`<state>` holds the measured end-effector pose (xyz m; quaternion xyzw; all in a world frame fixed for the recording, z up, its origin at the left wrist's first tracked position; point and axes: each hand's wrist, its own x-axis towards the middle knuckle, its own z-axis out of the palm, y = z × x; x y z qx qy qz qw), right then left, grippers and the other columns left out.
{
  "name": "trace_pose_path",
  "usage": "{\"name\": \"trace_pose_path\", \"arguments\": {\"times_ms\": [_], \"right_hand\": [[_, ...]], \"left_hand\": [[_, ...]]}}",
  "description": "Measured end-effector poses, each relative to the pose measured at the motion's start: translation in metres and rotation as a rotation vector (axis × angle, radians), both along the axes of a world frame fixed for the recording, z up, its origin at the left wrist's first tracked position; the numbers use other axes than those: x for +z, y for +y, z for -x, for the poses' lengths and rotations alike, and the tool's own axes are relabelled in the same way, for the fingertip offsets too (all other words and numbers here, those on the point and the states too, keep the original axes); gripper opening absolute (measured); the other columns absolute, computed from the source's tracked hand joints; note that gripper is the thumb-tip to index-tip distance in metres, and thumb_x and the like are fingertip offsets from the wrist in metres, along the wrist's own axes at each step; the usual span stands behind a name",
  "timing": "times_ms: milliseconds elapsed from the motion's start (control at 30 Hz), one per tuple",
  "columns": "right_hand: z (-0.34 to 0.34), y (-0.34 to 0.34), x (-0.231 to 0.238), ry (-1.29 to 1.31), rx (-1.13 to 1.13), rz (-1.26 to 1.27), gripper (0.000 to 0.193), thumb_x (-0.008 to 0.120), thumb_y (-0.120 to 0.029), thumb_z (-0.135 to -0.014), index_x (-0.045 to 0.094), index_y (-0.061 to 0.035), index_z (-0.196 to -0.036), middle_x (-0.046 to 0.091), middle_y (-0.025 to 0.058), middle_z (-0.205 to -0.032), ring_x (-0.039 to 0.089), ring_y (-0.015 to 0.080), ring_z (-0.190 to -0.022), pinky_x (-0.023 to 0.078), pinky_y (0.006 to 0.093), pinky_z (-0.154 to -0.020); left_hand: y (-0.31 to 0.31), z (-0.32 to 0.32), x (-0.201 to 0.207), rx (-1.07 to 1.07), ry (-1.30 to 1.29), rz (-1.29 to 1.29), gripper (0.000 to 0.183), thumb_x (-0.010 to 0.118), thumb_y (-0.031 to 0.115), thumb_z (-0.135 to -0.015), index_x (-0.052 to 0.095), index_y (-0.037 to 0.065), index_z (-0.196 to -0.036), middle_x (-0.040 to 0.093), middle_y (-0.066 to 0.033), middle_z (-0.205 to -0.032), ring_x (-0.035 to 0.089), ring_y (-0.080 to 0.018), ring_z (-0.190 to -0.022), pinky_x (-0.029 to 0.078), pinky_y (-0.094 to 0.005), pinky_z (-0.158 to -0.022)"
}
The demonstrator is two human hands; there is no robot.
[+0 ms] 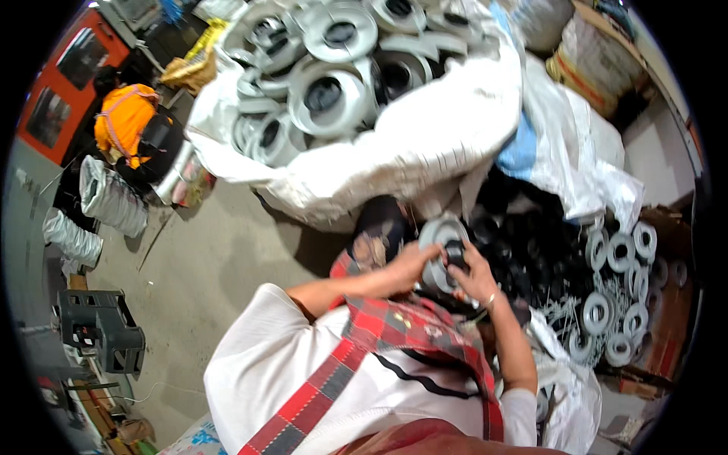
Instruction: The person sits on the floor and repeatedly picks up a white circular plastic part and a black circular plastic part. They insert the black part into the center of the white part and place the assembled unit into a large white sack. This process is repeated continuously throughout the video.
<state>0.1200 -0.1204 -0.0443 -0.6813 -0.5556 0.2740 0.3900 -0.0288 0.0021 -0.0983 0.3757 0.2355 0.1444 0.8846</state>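
A round grey plastic disc [435,276] is held in front of my lap. My left hand [412,267] is closed on its left edge. At the middle of the disc is a black round hub piece [455,252], with my right hand [478,277] closed around it. Whether the hub is fully seated in the disc I cannot tell. Just right of my hands lies a heap of black plastic parts [531,254]. Beyond the hands, a big white woven sack [341,186] is full of grey discs [340,32], many with black centres.
To the right, a cardboard box [673,326] holds grey rings [599,312] and thin pale pieces [557,311]. Another person in an orange top [127,121] is at the far left near an orange machine [68,76]. A dark grey plastic stool [102,330] stands at left.
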Motion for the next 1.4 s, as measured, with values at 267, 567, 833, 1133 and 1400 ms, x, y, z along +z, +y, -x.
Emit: {"name": "trace_pose_path", "arguments": {"times_ms": [267, 567, 833, 1133, 1400], "right_hand": [[0.028, -0.003, 0.031, -0.402, -0.149, 0.01, 0.077, 0.078, -0.02, -0.055, 0.042, 0.0003, -0.119, 0.042, 0.0221, -0.111, 0.043, 0.0398, -0.102, 0.041, 0.0428, -0.09], [0.034, -0.015, 0.045, -0.721, 0.215, -0.183, 0.079, 0.082, -0.017, -0.051, 0.044, 0.0013, -0.118, 0.045, 0.0174, -0.11, 0.044, 0.0376, -0.105, 0.043, 0.0417, -0.091], [0.006, -0.005, 0.004, 1.183, -0.255, 0.528, 0.079, 0.03, -0.072, -0.083, 0.05, 0.0047, -0.084, 0.061, 0.0204, -0.065, 0.054, 0.0243, -0.041, 0.044, 0.0305, -0.038], [0.018, 0.014, 0.03, 1.505, 0.032, 0.14, 0.046, 0.043, -0.038, -0.091, 0.058, 0.0042, -0.1, 0.063, 0.0133, -0.079, 0.062, 0.0267, -0.066, 0.052, 0.0334, -0.054], [0.0, 0.105, -0.058, -0.743, 0.179, 0.383, 0.048, 0.063, -0.015, -0.071, 0.053, 0.0025, -0.115, 0.053, 0.0253, -0.115, 0.05, 0.0366, -0.111, 0.042, 0.0417, -0.092]], "left_hand": [[-0.005, 0.019, 0.054, -0.1, 0.183, -0.605, 0.033, 0.064, 0.025, -0.086, 0.059, -0.002, -0.103, 0.063, -0.0024, -0.084, 0.055, -0.0099, -0.074, 0.046, -0.0258, -0.066], [0.007, 0.022, 0.054, -0.258, 0.102, -0.105, 0.033, 0.061, 0.026, -0.087, 0.059, -0.001, -0.108, 0.062, -0.0034, -0.095, 0.055, -0.0118, -0.083, 0.046, -0.0287, -0.077], [-0.012, 0.02, 0.094, -0.05, 0.061, -0.557, 0.037, 0.067, 0.021, -0.083, 0.054, -0.001, -0.111, 0.058, -0.0015, -0.092, 0.051, -0.008, -0.079, 0.044, -0.024, -0.068], [0.029, 0.041, 0.168, -0.282, -0.09, -0.934, 0.054, 0.068, 0.023, -0.081, 0.048, 0.001, -0.125, 0.06, -0.0065, -0.101, 0.054, -0.011, -0.091, 0.045, -0.0281, -0.082], [0.162, 0.021, 0.351, 1.026, -0.193, -1.929, 0.069, 0.06, 0.023, -0.088, 0.023, -0.004, -0.14, 0.029, -0.0195, -0.143, 0.027, -0.0291, -0.134, 0.021, -0.0358, -0.109]]}}
